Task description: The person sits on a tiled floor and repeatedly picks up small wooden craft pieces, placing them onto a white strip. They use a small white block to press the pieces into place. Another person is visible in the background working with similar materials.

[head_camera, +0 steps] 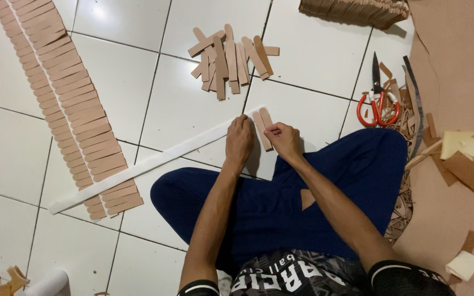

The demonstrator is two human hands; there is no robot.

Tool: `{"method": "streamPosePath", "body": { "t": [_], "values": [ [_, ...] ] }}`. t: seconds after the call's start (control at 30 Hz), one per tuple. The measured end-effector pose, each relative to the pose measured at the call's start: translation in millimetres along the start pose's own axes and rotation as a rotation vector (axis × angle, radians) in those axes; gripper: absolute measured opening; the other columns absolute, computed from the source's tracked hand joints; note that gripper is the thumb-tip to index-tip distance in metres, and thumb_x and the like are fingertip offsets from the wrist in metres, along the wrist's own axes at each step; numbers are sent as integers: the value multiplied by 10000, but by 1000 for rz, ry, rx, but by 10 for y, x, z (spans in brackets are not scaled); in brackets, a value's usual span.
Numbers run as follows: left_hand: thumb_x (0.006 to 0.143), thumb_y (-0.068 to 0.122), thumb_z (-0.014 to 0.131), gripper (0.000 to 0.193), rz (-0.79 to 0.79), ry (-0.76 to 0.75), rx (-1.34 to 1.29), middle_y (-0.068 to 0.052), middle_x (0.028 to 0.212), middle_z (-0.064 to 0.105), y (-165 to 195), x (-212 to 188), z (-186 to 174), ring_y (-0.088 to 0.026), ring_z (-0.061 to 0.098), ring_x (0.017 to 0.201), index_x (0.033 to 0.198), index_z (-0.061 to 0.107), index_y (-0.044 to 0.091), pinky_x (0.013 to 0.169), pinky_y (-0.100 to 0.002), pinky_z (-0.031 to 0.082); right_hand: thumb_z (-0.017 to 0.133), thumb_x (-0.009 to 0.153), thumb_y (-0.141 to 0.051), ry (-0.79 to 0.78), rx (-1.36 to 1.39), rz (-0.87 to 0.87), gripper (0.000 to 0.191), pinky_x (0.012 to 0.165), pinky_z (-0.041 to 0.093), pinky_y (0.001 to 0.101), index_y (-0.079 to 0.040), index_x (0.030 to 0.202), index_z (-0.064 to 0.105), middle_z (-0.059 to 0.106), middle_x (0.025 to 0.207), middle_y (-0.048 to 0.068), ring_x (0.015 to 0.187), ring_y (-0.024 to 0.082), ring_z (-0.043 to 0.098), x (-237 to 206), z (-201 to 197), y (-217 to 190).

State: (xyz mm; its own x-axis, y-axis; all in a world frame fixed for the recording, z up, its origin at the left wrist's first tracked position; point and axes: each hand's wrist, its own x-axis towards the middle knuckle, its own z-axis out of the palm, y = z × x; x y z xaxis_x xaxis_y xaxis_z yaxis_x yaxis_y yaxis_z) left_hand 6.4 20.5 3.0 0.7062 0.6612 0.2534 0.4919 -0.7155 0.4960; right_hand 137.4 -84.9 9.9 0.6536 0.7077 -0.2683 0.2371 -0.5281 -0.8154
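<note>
Sitting on the tiled floor (314, 60) with your knees bent, you have both hands at the middle of the frame. Your left hand (239, 140) lies flat, fingers together and holding nothing, pressing down on the right end of a long white strip (138, 164) that runs diagonally toward the lower left. Your right hand (283, 140) is curled, its fingertips pinching the lower part of two tan strips (263, 127) that lie side by side on the white strip's end, just between your hands.

A loose pile of tan strips (231, 57) sits above your hands at the top centre. A long overlapping row of strips (67, 104) runs from the upper left down to the white strip. Red-handled scissors (377, 96) lie at the right, beside brown scraps (407, 164) and a large brown sheet (456, 66).
</note>
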Motion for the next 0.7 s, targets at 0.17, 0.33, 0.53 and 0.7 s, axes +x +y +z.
{"method": "streamPosePath", "body": {
  "t": [0.17,0.33,0.53,0.7],
  "values": [
    [920,47,627,209,-14,-17,-30,-158,1219,628,17,8,-22,-336,605,1153,1119,630,-16,973,-443,500,784,882,-255,-5,-23,12,242,727,612,296,-42,999,782,794,880,104,803,171,775,16,-4,-7],
    [874,37,641,254,-1,-36,2,-162,1228,615,21,15,-46,-333,599,1156,1122,626,-18,972,-436,500,783,879,-250,0,-36,14,239,712,614,300,-41,994,784,794,869,108,786,177,779,5,-26,-68],
    [887,2,625,243,-17,-53,-14,-145,1239,618,30,10,-53,-324,600,1176,1129,614,0,990,-429,502,779,879,-241,-22,-37,32,234,697,614,295,-33,987,786,793,859,105,767,174,772,23,-39,-78],
    [884,20,625,305,-23,-29,-22,-141,1227,614,86,42,-114,-327,596,1173,1189,606,25,979,-442,496,774,878,-247,-27,-33,42,243,685,613,295,-32,991,784,792,853,106,757,171,770,21,-43,-83]
  ]
}}
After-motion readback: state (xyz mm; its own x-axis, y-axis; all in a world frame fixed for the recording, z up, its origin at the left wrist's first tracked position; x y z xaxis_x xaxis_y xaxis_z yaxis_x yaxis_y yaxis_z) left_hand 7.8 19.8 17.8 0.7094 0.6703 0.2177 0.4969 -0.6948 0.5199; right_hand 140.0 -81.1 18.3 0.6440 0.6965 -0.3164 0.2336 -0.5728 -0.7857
